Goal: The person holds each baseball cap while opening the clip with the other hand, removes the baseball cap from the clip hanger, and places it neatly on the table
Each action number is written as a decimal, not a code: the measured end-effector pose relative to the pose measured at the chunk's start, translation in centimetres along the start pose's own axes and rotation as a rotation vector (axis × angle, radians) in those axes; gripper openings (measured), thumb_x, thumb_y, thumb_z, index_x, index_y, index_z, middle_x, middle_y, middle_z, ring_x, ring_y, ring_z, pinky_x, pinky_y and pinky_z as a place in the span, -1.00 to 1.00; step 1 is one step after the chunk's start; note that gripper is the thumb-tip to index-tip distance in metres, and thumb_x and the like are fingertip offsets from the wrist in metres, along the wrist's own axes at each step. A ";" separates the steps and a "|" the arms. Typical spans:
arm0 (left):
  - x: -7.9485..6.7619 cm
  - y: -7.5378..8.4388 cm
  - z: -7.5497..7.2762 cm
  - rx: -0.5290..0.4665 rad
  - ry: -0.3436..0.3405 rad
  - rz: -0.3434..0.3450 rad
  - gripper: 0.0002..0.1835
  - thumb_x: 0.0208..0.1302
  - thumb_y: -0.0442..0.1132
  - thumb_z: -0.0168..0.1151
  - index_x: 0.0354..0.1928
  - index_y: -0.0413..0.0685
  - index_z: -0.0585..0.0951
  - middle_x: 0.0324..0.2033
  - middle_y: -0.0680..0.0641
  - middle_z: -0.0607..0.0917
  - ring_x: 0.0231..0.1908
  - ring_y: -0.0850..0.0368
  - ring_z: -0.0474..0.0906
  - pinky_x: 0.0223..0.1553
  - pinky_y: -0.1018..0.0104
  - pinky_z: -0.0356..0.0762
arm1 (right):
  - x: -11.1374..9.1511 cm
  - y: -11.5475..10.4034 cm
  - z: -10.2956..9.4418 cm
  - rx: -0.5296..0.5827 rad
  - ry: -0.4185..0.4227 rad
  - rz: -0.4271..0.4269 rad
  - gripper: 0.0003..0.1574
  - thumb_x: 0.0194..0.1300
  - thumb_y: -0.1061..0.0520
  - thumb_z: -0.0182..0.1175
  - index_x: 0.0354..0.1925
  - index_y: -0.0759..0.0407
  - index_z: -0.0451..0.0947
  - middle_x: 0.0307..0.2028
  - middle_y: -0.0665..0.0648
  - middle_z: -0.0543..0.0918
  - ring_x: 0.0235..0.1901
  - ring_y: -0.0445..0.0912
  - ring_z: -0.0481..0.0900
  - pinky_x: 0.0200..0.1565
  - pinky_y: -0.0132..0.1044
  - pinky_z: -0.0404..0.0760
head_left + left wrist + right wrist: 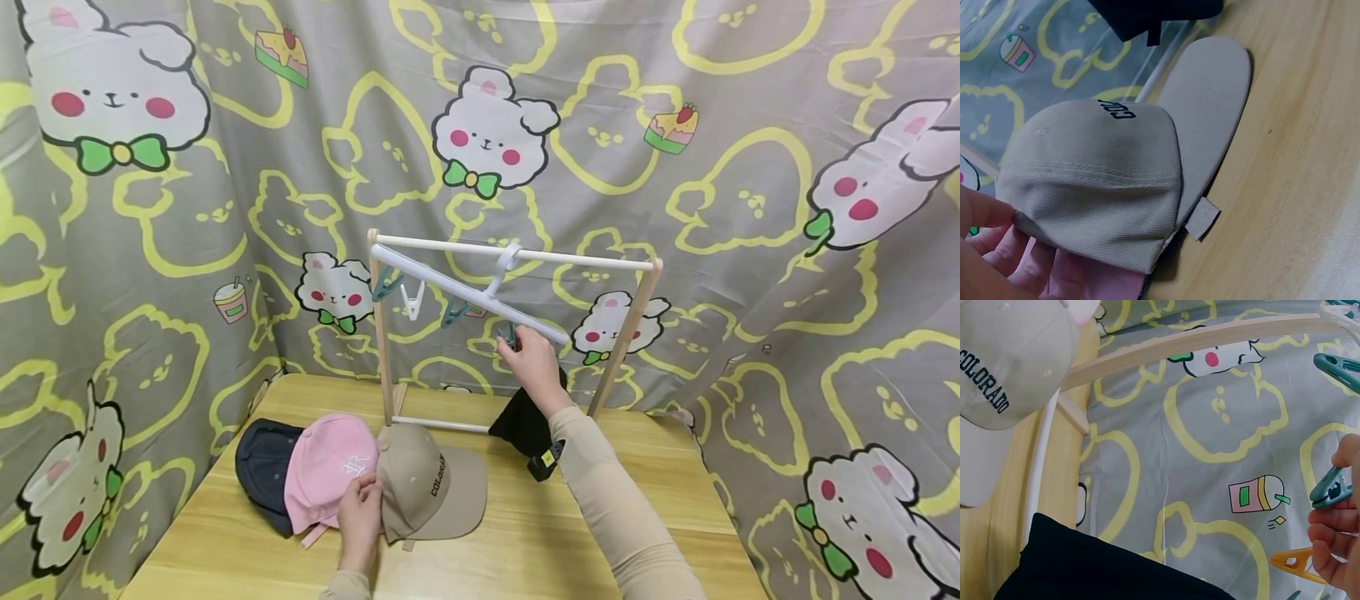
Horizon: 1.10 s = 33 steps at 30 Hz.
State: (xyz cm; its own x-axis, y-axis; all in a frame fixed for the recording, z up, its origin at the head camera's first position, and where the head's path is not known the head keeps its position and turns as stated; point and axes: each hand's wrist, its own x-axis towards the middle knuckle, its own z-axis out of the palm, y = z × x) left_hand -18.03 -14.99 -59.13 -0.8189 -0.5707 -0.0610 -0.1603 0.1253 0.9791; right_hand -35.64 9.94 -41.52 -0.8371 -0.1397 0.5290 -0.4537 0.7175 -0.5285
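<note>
My left hand [360, 518] pinches the back edge of a beige baseball cap [417, 471] between thumb and fingers. That cap lies on the table, dark lettering on its front and its brim to the right. A pink cap [327, 467] and a dark navy cap [262, 458] sit in a row left of it. Up at the low end of a tilted pale clip hanger [450, 285], my right hand [534, 367] pinches a teal clip [1331, 487]. Below that hand hangs a black cloth item [519, 421], partly hidden by the wrist. An orange clip [1296, 564] shows beside the right fingers.
The hanger hooks over the white top bar [442, 245] of a wooden rack standing at the back of the table [510, 533]. A white clip [412, 300] and other teal clips dangle from it. Patterned grey curtains [600, 50] surround the table.
</note>
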 end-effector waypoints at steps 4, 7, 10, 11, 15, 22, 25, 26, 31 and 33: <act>0.2 0.0 0.0 -0.057 0.016 -0.007 -0.74 0.35 -0.35 0.12 0.01 -0.37 0.55 -0.19 -0.30 0.71 -0.36 0.47 0.50 -0.29 0.64 0.43 | 0.0 0.0 0.0 -0.001 -0.003 0.004 -0.54 0.35 -0.11 0.16 -0.55 0.08 0.27 -0.60 0.05 0.33 -0.63 -0.09 0.27 -0.53 -0.29 0.25; 0.3 0.1 0.0 -0.092 0.032 -0.009 -0.74 0.35 -0.36 0.12 0.00 -0.39 0.55 -0.24 -0.24 0.71 -0.39 0.50 0.48 -0.31 0.64 0.45 | -0.1 0.0 0.0 -0.005 -0.003 0.004 -0.54 0.35 -0.11 0.16 -0.55 0.08 0.27 -0.60 0.05 0.33 -0.63 -0.09 0.27 -0.53 -0.29 0.25; 0.4 0.3 -0.1 -0.115 0.037 -0.013 -0.74 0.35 -0.37 0.11 0.00 -0.40 0.55 -0.29 -0.16 0.70 -0.40 0.46 0.49 -0.33 0.60 0.47 | -0.1 0.0 0.0 -0.005 -0.001 0.003 -0.54 0.35 -0.10 0.16 -0.55 0.09 0.27 -0.60 0.06 0.33 -0.63 -0.08 0.27 -0.53 -0.29 0.25; 0.4 0.4 -0.1 -0.122 0.037 -0.016 -0.74 0.35 -0.38 0.11 0.00 -0.40 0.55 -0.32 -0.12 0.69 -0.40 0.45 0.49 -0.33 0.60 0.48 | -0.1 0.0 0.0 -0.005 0.000 0.002 -0.54 0.36 -0.10 0.15 -0.55 0.09 0.27 -0.60 0.06 0.33 -0.63 -0.08 0.27 -0.52 -0.29 0.25; 0.5 0.6 -0.3 -0.167 0.028 -0.021 -0.74 0.36 -0.39 0.09 0.00 -0.43 0.54 -0.40 -0.02 0.67 -0.45 0.40 0.50 -0.40 0.55 0.49 | 0.0 0.0 0.1 -0.025 0.009 -0.017 -0.55 0.35 -0.08 0.15 -0.55 0.10 0.27 -0.60 0.06 0.33 -0.62 -0.08 0.26 -0.51 -0.29 0.24; 0.6 1.1 -0.6 -0.194 0.033 -0.020 -0.74 0.37 -0.39 0.08 0.01 -0.43 0.53 -0.45 0.02 0.64 -0.49 0.38 0.50 -0.45 0.51 0.52 | 0.0 -0.1 0.0 -0.038 0.011 -0.026 -0.54 0.36 -0.09 0.15 -0.55 0.10 0.27 -0.61 0.06 0.32 -0.63 -0.08 0.25 -0.52 -0.28 0.23; 0.6 1.5 -0.8 -0.198 0.040 -0.016 -0.74 0.38 -0.38 0.09 0.01 -0.44 0.52 -0.46 0.00 0.64 -0.50 0.38 0.51 -0.45 0.49 0.54 | -0.1 -0.1 -0.1 -0.034 0.008 -0.024 -0.54 0.36 -0.09 0.16 -0.55 0.11 0.27 -0.61 0.07 0.32 -0.63 -0.08 0.25 -0.53 -0.27 0.23; 0.6 1.6 -0.8 -0.198 0.043 -0.013 -0.74 0.38 -0.38 0.09 0.01 -0.44 0.53 -0.45 -0.01 0.65 -0.50 0.38 0.52 -0.45 0.49 0.55 | -0.1 -0.2 -0.1 -0.034 0.008 -0.023 -0.54 0.36 -0.09 0.16 -0.55 0.11 0.27 -0.61 0.07 0.32 -0.63 -0.08 0.25 -0.53 -0.27 0.23; 0.5 1.9 -1.0 -0.192 0.048 0.009 -0.73 0.39 -0.37 0.07 0.02 -0.44 0.53 -0.40 -0.07 0.69 -0.48 0.40 0.56 -0.42 0.50 0.58 | -0.1 -0.2 -0.1 -0.035 0.007 -0.018 -0.55 0.36 -0.08 0.16 -0.54 0.10 0.28 -0.60 0.07 0.33 -0.62 -0.08 0.26 -0.52 -0.27 0.23; 0.5 2.0 -1.1 -0.189 0.050 0.013 -0.73 0.40 -0.37 0.07 0.02 -0.44 0.53 -0.39 -0.10 0.69 -0.47 0.40 0.57 -0.41 0.50 0.58 | -0.1 -0.2 0.0 -0.036 0.005 -0.017 -0.55 0.36 -0.08 0.16 -0.54 0.10 0.28 -0.60 0.07 0.33 -0.62 -0.08 0.26 -0.52 -0.28 0.24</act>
State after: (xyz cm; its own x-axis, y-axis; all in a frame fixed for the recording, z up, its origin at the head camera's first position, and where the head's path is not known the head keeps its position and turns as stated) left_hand -18.20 -15.89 -57.00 -0.7912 -0.6100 -0.0431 -0.0397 -0.0191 0.9990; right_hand -35.46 9.83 -41.42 -0.8279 -0.1484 0.5409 -0.4562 0.7391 -0.4956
